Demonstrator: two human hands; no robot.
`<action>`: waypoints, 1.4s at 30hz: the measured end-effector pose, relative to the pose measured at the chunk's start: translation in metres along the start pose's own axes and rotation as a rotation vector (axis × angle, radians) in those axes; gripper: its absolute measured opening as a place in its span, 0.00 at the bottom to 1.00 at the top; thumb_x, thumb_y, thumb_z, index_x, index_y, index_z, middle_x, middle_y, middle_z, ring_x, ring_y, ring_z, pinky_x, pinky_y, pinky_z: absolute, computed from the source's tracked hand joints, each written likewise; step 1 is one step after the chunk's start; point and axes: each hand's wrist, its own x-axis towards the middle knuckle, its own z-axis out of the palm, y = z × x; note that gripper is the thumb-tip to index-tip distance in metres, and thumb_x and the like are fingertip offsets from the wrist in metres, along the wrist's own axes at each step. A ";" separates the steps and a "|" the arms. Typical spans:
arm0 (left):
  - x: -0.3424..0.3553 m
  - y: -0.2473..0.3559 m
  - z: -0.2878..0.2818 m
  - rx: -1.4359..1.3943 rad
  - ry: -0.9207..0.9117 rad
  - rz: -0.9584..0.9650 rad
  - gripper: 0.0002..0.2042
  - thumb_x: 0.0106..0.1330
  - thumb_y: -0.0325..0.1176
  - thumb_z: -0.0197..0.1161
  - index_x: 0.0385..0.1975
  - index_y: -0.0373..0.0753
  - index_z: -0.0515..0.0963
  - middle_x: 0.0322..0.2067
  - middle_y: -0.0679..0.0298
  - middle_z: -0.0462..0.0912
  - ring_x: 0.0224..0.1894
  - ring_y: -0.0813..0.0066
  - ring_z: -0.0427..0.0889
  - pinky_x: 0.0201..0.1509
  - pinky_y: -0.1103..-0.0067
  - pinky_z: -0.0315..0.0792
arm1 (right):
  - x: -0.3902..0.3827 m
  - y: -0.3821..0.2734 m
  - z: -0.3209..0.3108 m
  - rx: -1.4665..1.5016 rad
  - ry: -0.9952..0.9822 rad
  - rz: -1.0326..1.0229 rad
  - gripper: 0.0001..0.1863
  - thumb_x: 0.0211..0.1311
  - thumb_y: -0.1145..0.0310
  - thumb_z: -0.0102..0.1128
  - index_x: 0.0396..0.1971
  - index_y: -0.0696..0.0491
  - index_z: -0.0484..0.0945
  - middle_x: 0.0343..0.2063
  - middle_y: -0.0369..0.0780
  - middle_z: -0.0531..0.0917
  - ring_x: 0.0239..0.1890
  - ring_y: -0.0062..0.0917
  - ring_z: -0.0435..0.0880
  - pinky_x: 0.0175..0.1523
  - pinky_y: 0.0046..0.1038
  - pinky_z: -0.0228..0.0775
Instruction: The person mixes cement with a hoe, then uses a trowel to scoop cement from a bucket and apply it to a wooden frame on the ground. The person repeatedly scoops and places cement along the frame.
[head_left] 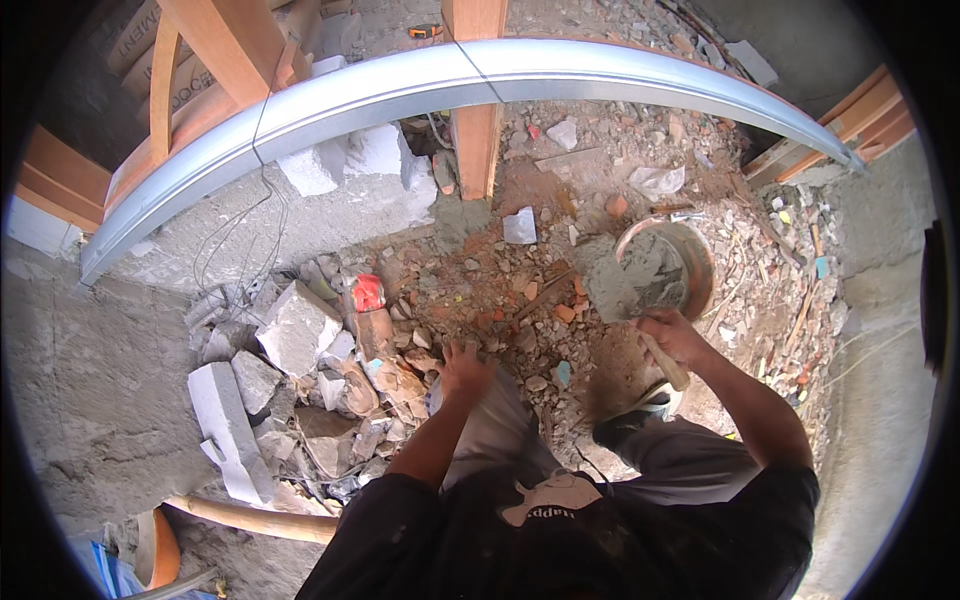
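My right hand (pixel 672 338) is closed around the wooden handle (pixel 668 366) of a trowel. Its grey, mortar-covered blade (pixel 607 280) extends toward the upper left, beside the bucket's left rim. The round bucket (pixel 706 262) holds wet grey mortar (pixel 655 262) and stands just beyond that hand. On my left knee lies my left hand (pixel 466 374), fingers spread and holding nothing. My legs are bent low over rubble.
Broken blocks (pixel 298 330) are heaped at the left, near a red crumpled piece (pixel 367 293). A long metal channel (pixel 400 85) crosses ahead, by a wooden post (pixel 475 150). Thin wires (pixel 262 190) hang from it. A concrete wall (pixel 880 300) rises at the right.
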 end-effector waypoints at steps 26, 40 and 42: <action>0.004 -0.004 0.001 0.038 -0.021 0.010 0.28 0.63 0.53 0.50 0.59 0.43 0.68 0.67 0.47 0.55 0.69 0.49 0.52 0.67 0.52 0.51 | 0.199 -0.124 0.207 0.855 -0.706 -0.165 0.20 0.63 0.51 0.52 0.38 0.54 0.74 0.20 0.32 0.73 0.17 0.17 0.71 0.19 0.21 0.65; 0.003 -0.006 0.007 0.050 0.008 0.002 0.30 0.60 0.50 0.56 0.61 0.43 0.65 0.65 0.45 0.56 0.69 0.50 0.52 0.67 0.53 0.52 | 0.002 -0.059 -0.072 -0.909 0.011 -0.081 0.19 0.57 0.57 0.55 0.41 0.56 0.79 0.28 0.46 0.83 0.28 0.33 0.84 0.40 0.33 0.74; 0.000 0.004 0.003 0.054 -0.006 0.014 0.30 0.60 0.50 0.57 0.60 0.41 0.66 0.65 0.45 0.57 0.69 0.50 0.53 0.66 0.53 0.53 | -0.003 -0.042 -0.111 -1.431 0.256 -0.048 0.15 0.54 0.65 0.57 0.37 0.59 0.81 0.34 0.49 0.83 0.38 0.40 0.84 0.43 0.36 0.75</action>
